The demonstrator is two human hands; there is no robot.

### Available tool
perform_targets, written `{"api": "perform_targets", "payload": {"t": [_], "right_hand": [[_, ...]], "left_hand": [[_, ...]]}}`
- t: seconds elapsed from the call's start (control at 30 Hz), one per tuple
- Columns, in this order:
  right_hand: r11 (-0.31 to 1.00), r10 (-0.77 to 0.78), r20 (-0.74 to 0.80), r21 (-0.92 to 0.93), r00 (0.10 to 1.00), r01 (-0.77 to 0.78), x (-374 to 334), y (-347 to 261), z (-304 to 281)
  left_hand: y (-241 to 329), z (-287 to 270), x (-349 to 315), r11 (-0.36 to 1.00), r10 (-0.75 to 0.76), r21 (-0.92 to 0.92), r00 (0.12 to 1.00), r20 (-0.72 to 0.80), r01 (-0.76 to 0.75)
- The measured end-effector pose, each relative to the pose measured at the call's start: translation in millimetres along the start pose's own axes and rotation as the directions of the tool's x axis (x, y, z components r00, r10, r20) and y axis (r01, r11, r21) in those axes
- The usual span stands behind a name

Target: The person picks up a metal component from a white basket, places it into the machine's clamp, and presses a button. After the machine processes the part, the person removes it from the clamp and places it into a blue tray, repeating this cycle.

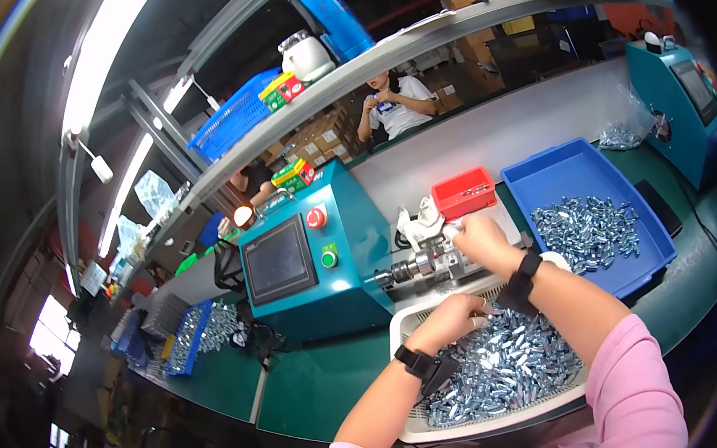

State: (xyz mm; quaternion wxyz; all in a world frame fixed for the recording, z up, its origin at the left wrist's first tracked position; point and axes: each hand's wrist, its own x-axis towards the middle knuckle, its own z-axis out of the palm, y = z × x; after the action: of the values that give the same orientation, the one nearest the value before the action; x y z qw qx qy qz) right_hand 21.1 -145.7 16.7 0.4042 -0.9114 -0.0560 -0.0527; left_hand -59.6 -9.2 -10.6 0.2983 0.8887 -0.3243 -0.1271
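My left hand (454, 317) reaches over the left rim of a white plastic basket (411, 434) heaped with small shiny metal sleeves (503, 366). Its fingers curl together at the edge of the heap, and light coverings show on the fingertips. Whatever lies between them is too small to make out. Further off, my right hand (485, 242) is closed at the metal fixture (448, 260) beside the chuck (405, 271) of a teal bench machine (350, 223). Its fingertips are partly hidden, so what they grip cannot be seen. Both wrists wear black bands.
A blue tray (526, 182) with more metal sleeves stands at the right. Behind the fixture sit a red bin (464, 200) and a white cloth (420, 225). A second teal machine (667, 105) stands far right. Overhead runs a shelf (336, 75); a person (401, 109) sits beyond.
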Motion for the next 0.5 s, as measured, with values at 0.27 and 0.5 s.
{"api": "perform_targets", "payload": {"t": [0.27, 0.5], "right_hand": [[0.971, -0.053, -0.153, 0.225, 0.987, 0.087, 4.7, 32.6, 9.2], [0.969, -0.046, -0.152, 0.234, 0.987, 0.081, 10.4, 27.2, 5.2]], "left_hand": [[3.6, -48.9, 12.7, 0.911, 0.139, 0.409, 0.894, -0.427, 0.054], [-37.1, -54.2, 38.2, 0.811, 0.030, 0.502, 0.835, -0.549, 0.301]]}}
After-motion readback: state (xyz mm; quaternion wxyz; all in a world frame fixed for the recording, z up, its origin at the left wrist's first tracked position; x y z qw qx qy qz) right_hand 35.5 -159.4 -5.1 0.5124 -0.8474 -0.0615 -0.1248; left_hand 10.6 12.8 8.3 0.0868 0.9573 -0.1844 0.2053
